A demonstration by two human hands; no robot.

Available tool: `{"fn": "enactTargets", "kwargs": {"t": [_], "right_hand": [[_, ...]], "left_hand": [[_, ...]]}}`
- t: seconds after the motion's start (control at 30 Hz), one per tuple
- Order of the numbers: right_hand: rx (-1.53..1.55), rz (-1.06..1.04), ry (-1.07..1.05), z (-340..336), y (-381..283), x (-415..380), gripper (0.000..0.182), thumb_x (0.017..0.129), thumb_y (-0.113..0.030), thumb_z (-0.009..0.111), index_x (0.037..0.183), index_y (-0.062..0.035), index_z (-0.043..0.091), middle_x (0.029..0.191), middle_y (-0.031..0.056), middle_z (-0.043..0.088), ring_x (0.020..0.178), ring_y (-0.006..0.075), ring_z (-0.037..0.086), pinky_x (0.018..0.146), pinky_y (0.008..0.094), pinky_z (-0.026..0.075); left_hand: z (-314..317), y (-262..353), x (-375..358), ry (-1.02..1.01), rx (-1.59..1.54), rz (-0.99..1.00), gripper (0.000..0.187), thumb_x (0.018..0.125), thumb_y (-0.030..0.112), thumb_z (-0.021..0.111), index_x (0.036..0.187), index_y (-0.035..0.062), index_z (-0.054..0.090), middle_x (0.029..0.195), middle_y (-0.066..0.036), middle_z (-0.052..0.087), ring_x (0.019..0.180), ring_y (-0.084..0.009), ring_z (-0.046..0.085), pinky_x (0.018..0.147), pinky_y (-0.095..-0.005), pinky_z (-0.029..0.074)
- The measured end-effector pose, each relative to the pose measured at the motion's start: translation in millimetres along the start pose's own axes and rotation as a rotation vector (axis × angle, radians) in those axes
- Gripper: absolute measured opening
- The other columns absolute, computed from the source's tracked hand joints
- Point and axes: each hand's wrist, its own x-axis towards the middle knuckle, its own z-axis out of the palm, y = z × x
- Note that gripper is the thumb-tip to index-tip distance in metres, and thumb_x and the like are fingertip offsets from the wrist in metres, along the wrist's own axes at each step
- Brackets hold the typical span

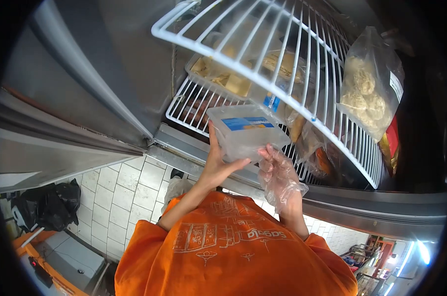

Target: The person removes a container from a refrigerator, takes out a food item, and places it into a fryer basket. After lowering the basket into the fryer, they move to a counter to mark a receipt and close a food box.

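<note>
A translucent plastic container [233, 143] with a blue label on its upper face is held in front of the fridge shelves. My left hand [218, 160], bare, grips its left side, thumb along the near edge. My right hand [278, 172] wears a loose clear plastic glove; its fingers curl against the container's near right corner. Just beyond, an open tub of pale yellow pieces [218, 79] rests on the lower wire rack [186, 106]. What the held container has inside is hard to make out.
The white upper wire shelf [263, 81] juts out above the container. A bag of pale dough-like balls [366, 93] sits on it at right. The open fridge door [75, 84] stands at left. A black plastic bag [51, 204] lies on the tiled floor [115, 202].
</note>
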Motion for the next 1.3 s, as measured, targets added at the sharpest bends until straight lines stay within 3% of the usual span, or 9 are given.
{"fn": "enactTargets", "kwargs": {"t": [0.1,0.27,0.5,0.53,0.73,1.0,1.07,1.2,1.3], "right_hand": [[-0.01,-0.03,0.01,7,5,-4,0.021,0.087,-0.018,0.069,0.1,-0.0052,0.06,0.09,0.0055,0.069,0.053,0.0059,0.047,0.045,0.0204,0.035],[-0.128,-0.003,0.044,-14,29,1,0.025,0.085,-0.018,0.071,0.101,-0.0028,0.06,0.086,0.0074,0.069,0.052,0.0044,0.046,0.045,0.0191,0.034],[-0.105,0.023,0.242,1,21,-20,0.022,0.084,-0.019,0.07,0.098,-0.005,0.061,0.077,0.0022,0.066,0.05,0.0052,0.046,0.042,0.0186,0.034],[0.124,0.178,0.025,-17,10,-14,0.02,0.085,-0.019,0.07,0.099,-0.0063,0.061,0.082,0.0036,0.067,0.049,0.0067,0.048,0.04,0.0192,0.037],[0.239,-0.421,-0.177,-22,-46,12,0.031,0.094,-0.019,0.059,0.118,-0.0001,0.057,0.109,0.0157,0.066,0.074,0.0136,0.064,0.058,0.0248,0.057],[-0.318,-0.494,-0.113,-39,-52,47,0.045,0.086,-0.012,0.066,0.125,0.0031,0.052,0.119,0.021,0.061,0.096,0.0253,0.065,0.077,0.0347,0.058],[-0.39,-0.525,-0.088,-31,-61,53,0.044,0.086,-0.011,0.067,0.125,0.0033,0.052,0.118,0.0207,0.061,0.097,0.0264,0.065,0.078,0.0355,0.058],[-0.62,-0.574,-0.197,-29,-67,69,0.063,0.088,-0.019,0.07,0.138,0.0008,0.037,0.109,0.0105,0.064,0.09,0.0148,0.063,0.076,0.0259,0.054],[-0.9,-0.649,-0.157,-38,-61,55,0.044,0.089,-0.017,0.067,0.127,0.0006,0.05,0.103,0.009,0.064,0.083,0.0161,0.061,0.075,0.029,0.053]], "left_hand": [[-3,5,-2,-0.052,-0.191,-0.131,0.126,0.073,0.005,0.077,0.147,0.017,-0.024,0.15,-0.021,0.019,0.128,-0.0349,0.042,0.071,-0.0394,0.062],[-21,-2,-11,-0.159,-0.206,-0.175,0.119,0.076,0.001,0.072,0.149,0.0233,-0.02,0.151,-0.02,0.016,0.128,-0.0354,0.041,0.076,-0.0458,0.061],[-31,-39,-18,-0.102,0.132,-0.01,0.114,0.074,-0.008,0.063,0.151,0.0234,-0.015,0.15,-0.019,0.023,0.126,-0.0278,0.046,0.089,-0.0341,0.054],[-31,-37,-21,-0.105,0.092,-0.071,0.112,0.073,-0.01,0.06,0.152,0.0234,-0.013,0.149,-0.019,0.025,0.124,-0.0265,0.048,0.091,-0.0319,0.052],[-35,-35,-32,-0.097,0.108,-0.107,0.11,0.073,-0.011,0.059,0.152,0.0213,-0.009,0.14,-0.021,0.037,0.117,-0.0292,0.056,0.088,-0.0342,0.054],[-5,5,-22,0.096,0.405,-0.109,0.096,0.076,0.005,0.072,0.151,0.0093,0.011,0.133,-0.023,0.042,0.118,-0.0321,0.053,0.093,-0.0426,0.051],[2,13,-16,0.237,1.071,0.533,0.091,0.074,0.014,0.075,0.149,0.012,0.024,0.133,-0.021,0.042,0.123,-0.0357,0.045,0.1,-0.0499,0.041],[14,27,16,-0.206,1.418,0.57,0.068,0.073,0.016,0.074,0.136,0.0128,0.047,0.131,-0.015,0.046,0.127,-0.0352,0.038,0.1,-0.0506,0.034],[2,5,43,-0.348,1.412,0.593,0.032,0.077,0.011,0.07,0.108,0.0089,0.062,0.12,-0.009,0.057,0.121,-0.0295,0.047,0.097,-0.0462,0.037]]}}
